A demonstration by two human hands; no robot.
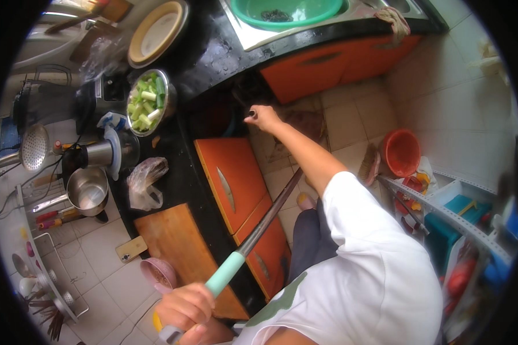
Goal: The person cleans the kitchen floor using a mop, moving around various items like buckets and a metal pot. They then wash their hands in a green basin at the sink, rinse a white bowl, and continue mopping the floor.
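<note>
My left hand (187,308) grips the mint-green sleeve of a long pole (265,220), near its grey end cap. The dark metal shaft slants away from me and passes behind my right forearm; its far end is hidden. My right hand (265,118) is stretched forward in a fist, before a dark open space under the counter corner. A small dark round end shows in that fist, seemingly of a thin handle; what it belongs to cannot be made out. Orange cabinet doors (220,172) stand just left of the pole.
The black counter (179,177) carries a metal bowl of cut scallions (149,103), a plastic bag (144,183) and a wooden board (190,246). A green basin (285,13) sits by the sink. At right are a red bucket (400,153), a brush (369,164) and a perforated metal rack (440,200).
</note>
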